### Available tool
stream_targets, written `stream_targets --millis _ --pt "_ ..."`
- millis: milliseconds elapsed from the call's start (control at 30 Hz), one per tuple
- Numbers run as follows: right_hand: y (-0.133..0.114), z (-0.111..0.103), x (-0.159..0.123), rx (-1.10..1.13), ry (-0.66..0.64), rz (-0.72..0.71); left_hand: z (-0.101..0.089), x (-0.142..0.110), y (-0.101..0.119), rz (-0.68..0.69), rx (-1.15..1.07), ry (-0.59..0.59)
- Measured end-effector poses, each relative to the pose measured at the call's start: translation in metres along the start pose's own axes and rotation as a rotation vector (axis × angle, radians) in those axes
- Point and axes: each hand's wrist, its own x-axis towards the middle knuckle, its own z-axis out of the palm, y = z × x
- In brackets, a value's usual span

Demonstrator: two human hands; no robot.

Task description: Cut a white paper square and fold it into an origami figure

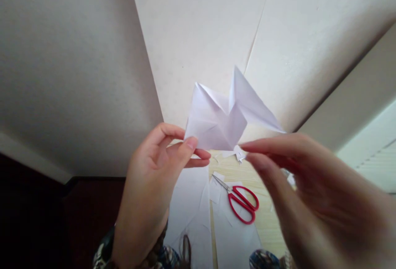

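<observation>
A folded sheet of white paper (213,122) is held up in the middle of the view, with creases and two raised points. My left hand (157,170) pinches its lower left corner between thumb and fingers. Close by the paper's lower right corner, my right hand (297,178) has its thumb and index fingertips brought together. Whether anything is between those fingertips I cannot tell. The paper's far right flap reaches the top edge of this hand. Below, red-handled scissors (241,203) lie on white paper, blades pointing up and left.
White paper sheets (192,207) and small scraps (239,153) lie on a pale wooden table (269,223). A grey-white wall (201,21) rises behind it, and another pale surface (68,71) stands at the left. The floor (93,215) at lower left is dark.
</observation>
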Motion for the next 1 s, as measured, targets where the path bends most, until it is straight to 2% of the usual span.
stream_targets --millis 133,267,333,500,733,867,1000 --pt "0.001 0.020 0.007 -0.030 -0.009 0.095 0.007 -0.002 0.000 -0.037 0.041 -0.068" --pt "0.006 0.021 0.012 0.057 -0.021 0.209 0.006 -0.003 -0.002 -0.057 0.084 -0.219" --pt "0.008 0.020 0.014 0.137 -0.035 0.253 0.003 -0.003 -0.003 -0.053 0.117 -0.247" --pt "0.009 0.020 0.017 0.252 -0.058 0.282 -0.001 -0.001 -0.003 -0.050 0.213 -0.250" --pt "0.006 0.021 0.016 0.225 -0.048 0.231 0.003 -0.004 0.001 -0.015 0.272 -0.238" --pt "0.007 0.021 0.017 0.200 -0.018 0.238 0.004 -0.005 0.001 0.007 0.260 -0.208" --pt "0.008 0.019 0.017 0.229 -0.067 0.228 0.003 -0.005 -0.001 0.017 0.187 -0.171"
